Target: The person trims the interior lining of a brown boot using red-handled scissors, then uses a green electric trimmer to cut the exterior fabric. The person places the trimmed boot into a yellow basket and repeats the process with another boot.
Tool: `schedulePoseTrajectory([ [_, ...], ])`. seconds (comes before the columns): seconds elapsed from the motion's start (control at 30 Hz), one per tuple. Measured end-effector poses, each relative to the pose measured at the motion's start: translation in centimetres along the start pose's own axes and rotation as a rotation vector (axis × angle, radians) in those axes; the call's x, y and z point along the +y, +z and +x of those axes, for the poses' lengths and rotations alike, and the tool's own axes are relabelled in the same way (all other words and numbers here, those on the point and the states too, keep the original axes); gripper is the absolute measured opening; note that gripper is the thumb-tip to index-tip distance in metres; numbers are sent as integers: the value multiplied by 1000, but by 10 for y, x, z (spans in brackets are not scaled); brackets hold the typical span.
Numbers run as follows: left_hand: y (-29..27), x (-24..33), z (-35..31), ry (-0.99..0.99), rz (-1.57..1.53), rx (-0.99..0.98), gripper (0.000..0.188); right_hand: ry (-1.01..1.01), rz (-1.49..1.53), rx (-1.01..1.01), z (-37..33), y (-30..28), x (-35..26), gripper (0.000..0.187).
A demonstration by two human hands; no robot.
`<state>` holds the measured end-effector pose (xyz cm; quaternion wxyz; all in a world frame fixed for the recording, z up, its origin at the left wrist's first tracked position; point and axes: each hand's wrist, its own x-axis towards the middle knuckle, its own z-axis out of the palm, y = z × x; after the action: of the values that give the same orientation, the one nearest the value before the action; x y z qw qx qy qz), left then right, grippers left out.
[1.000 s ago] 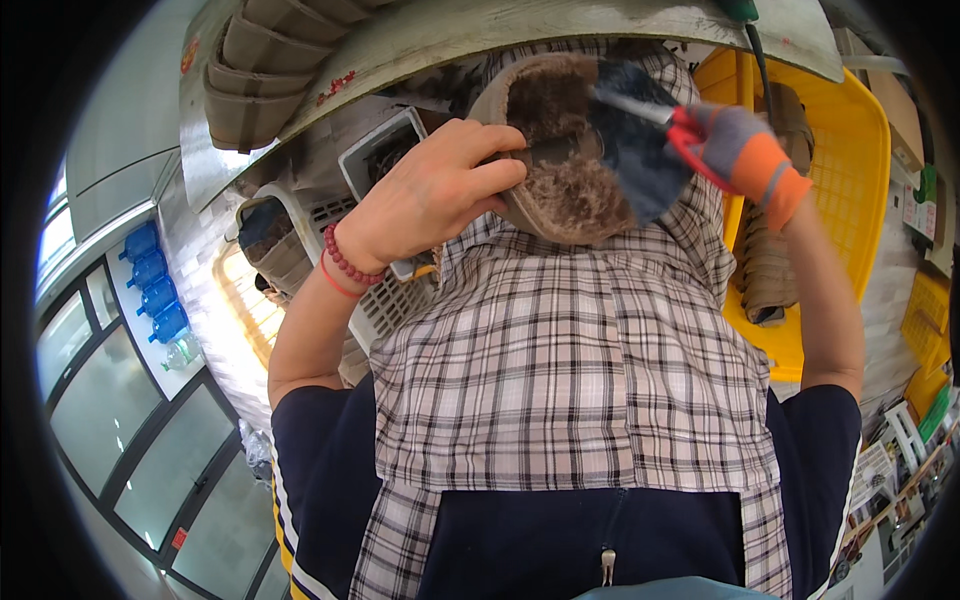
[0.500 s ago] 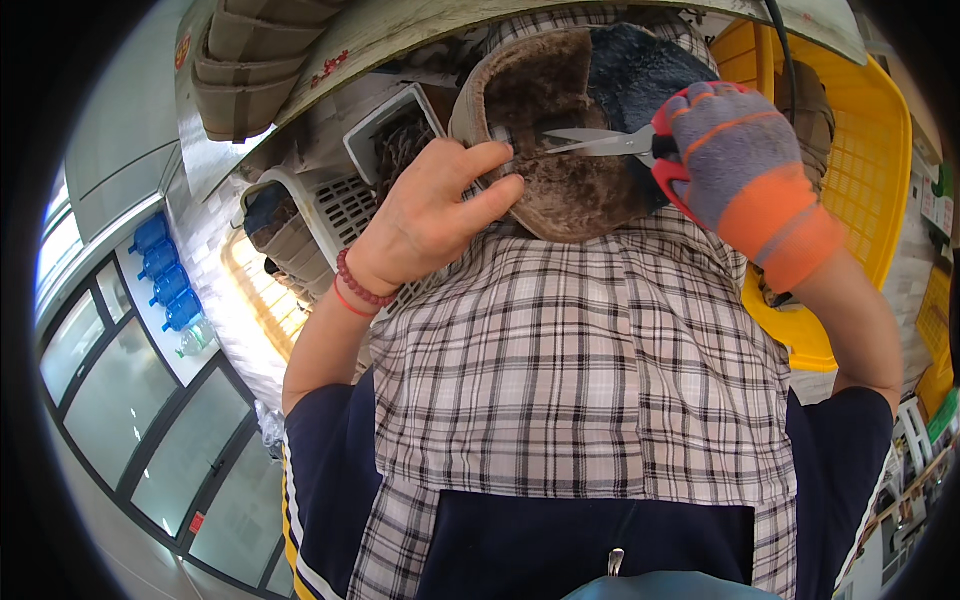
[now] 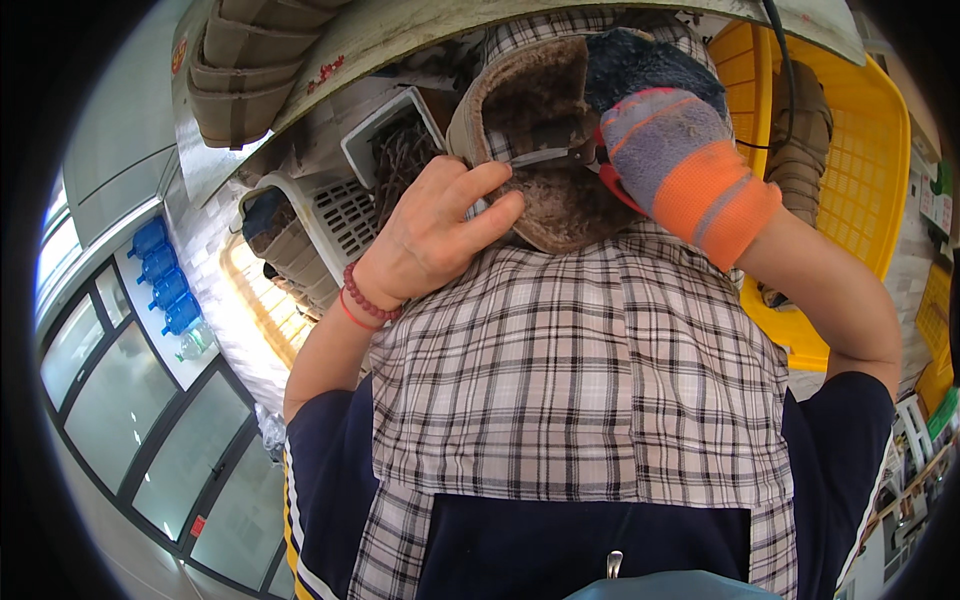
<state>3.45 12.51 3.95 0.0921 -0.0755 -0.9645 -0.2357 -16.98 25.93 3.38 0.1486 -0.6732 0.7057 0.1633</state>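
The fur-lined piece (image 3: pixel 540 85) is over the plaid apron (image 3: pixel 560 360), just beside the near edge of the bench (image 3: pixel 440 43). The bare left hand (image 3: pixel 425 230) pinches the piece's left rim; the gloved right hand (image 3: pixel 690 170) is closed around red-handled scissors (image 3: pixel 546 157).
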Motion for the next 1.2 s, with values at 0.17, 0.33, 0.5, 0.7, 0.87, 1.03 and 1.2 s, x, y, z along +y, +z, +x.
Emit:
schedulePoseTrajectory([
  [0.17,-2,3,1,1,-4,14,30,70,286,267,-33,5,31,38],
  [0.33,-20,13,29,5,-69,8,22,272,1332,452,-59,23,33,51],
  [0.5,-39,23,107,261,-139,-46,12,-12,1996,594,-35,-3,10,24],
  [0.7,-40,45,164,589,52,-104,17,-77,1198,1133,-45,28,37,44],
  [0.87,-46,34,204,834,231,177,26,128,1103,1245,-76,-37,83,25],
  [1.03,-76,-38,227,592,95,620,28,447,888,1604,-71,-86,125,20],
  [1.2,-126,-194,241,-418,458,417,52,627,784,1321,23,-62,200,21],
])
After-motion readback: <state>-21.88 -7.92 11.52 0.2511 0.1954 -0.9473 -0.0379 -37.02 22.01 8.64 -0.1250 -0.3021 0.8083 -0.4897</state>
